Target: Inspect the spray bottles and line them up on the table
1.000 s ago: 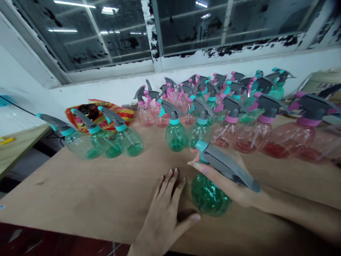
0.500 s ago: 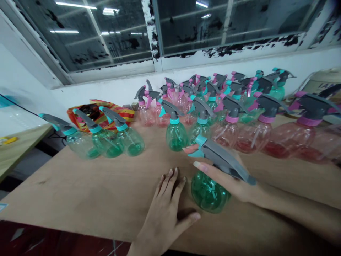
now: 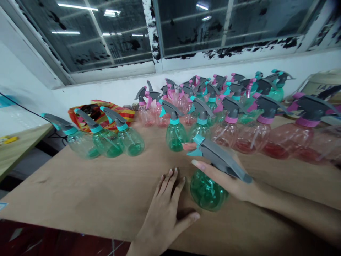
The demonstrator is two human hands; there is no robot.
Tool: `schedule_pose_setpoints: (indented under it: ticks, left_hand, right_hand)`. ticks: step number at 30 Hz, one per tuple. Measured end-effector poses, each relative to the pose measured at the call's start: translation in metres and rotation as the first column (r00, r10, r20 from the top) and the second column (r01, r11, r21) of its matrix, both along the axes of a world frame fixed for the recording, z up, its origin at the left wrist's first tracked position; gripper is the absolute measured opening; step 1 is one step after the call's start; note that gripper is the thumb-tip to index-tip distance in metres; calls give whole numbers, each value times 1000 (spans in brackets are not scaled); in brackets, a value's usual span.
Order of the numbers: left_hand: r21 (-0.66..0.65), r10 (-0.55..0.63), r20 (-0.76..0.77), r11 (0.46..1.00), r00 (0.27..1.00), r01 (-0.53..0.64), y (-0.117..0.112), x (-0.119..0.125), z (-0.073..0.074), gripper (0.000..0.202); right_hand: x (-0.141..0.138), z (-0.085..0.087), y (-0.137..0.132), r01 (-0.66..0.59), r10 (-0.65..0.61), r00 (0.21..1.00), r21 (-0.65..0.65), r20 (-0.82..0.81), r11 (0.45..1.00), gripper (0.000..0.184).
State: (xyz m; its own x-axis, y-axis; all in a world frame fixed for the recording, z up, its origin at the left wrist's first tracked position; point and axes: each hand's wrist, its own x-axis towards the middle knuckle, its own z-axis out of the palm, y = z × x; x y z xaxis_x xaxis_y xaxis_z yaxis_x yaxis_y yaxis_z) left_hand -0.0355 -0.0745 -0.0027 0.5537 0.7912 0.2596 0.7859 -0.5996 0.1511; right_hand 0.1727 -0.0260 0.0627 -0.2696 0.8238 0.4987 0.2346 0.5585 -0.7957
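Note:
My right hand (image 3: 226,181) is wrapped round the neck of a green spray bottle (image 3: 206,193) just above or on the wooden table; I cannot tell whether its base touches. The bottle's grey and turquoise trigger head points left and away from me. To the left of it, my left hand (image 3: 166,209) lies palm down on the table with the fingers apart, holding nothing. Beyond the held bottle stand a green spray bottle (image 3: 176,137) and a pink spray bottle (image 3: 226,133). Part of my right palm and fingers is hidden behind the trigger head.
Three green spray bottles (image 3: 130,140) stand in a row at the left. A red and yellow striped bag (image 3: 125,114) lies behind them. Several pink and green bottles (image 3: 182,101) crowd the back by the wall. The wooden table (image 3: 80,192) ends at the lower left.
The held spray bottle and my right hand have shifted very slightly left. My left hand stays where it was.

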Motion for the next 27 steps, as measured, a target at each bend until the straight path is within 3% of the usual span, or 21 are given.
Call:
schedule_pose_setpoints:
  ticks: [12, 18, 21, 27]
  left_hand:
    - [-6, 12, 4, 1000, 1000, -12, -1, 0, -2, 79]
    - [-53, 17, 8, 998, 1000, -17, 0, 0, -2, 76]
    - [-59, 15, 54, 998, 998, -12, 0, -1, -2, 81]
    - [-104, 51, 171, 994, 984, -33, -6, -3, 8, 97]
  right_hand:
    - [-6, 8, 1, -33, 33, 998, -7, -56, 999, 13]
    - [-13, 7, 2, 6, -4, 999, 45, -42, 999, 21]
    - [-15, 5, 1, 20, -18, 999, 61, -36, 998, 22]
    - [-23, 7, -1, -88, 86, 993, -21, -74, 996, 24]
